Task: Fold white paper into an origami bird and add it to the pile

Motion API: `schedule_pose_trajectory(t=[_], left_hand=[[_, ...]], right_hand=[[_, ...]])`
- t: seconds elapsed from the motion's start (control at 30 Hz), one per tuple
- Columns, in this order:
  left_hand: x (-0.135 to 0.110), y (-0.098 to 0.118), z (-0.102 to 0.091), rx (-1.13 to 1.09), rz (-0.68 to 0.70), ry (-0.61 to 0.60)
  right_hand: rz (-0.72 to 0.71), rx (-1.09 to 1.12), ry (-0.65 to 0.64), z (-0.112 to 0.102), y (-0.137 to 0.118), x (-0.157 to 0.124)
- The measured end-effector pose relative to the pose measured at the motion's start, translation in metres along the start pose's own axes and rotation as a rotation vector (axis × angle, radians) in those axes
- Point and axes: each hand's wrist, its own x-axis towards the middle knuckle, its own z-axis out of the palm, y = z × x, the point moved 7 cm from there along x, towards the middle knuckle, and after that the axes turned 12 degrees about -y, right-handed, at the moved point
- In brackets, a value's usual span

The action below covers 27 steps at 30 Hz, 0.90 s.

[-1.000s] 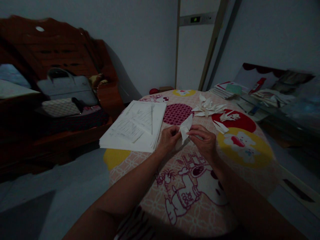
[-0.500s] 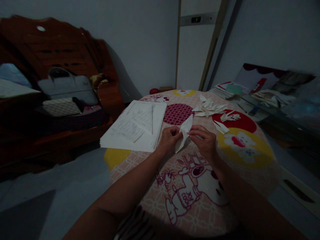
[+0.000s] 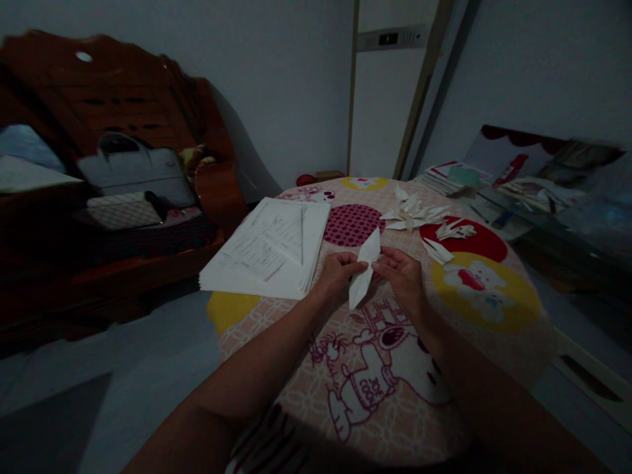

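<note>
left hand [image 3: 340, 271] and right hand [image 3: 403, 271] both pinch one folded paper [image 3: 362, 284], seemingly unfinished; folded pieces [image 3: 412, 214] lie far right, stacked sheets [image 3: 286, 284] left.

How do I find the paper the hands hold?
Find the cartoon tablecloth. Over it, the left hand and right hand pinch a white paper, pointed at both ends. Only it is held; the paper stack and folded pieces lie on the tablecloth.

Head-worn view, forward and down
</note>
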Motion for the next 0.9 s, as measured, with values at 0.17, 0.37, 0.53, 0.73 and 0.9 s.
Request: schedule_pose_trajectory(t=[0.17, 0.37, 0.53, 0.73, 0.9], left_hand=[[0.0000, -0.0033, 0.0062, -0.034, -0.050, -0.094], [0.0009, -0.0043, 0.0042, 0.002, -0.041, -0.122], [0.0004, -0.0059, 0.0029, -0.013, -0.036, -0.099], [-0.0007, -0.0068, 0.0054, -0.050, -0.079, -0.115], [-0.0013, -0.0055, 0.0069, -0.046, -0.082, -0.136]], right_hand=[[0.058, 0.078, -0.021, 0.0019, 0.0035, 0.0000], [0.067, 0.112, -0.057, 0.0034, 0.0036, 0.0003], [0.097, 0.134, -0.061, 0.0030, 0.0089, 0.0009], [0.134, 0.183, -0.062, 0.0049, 0.0090, -0.0002], [0.173, 0.188, -0.085, 0.0047, 0.0110, -0.0008]])
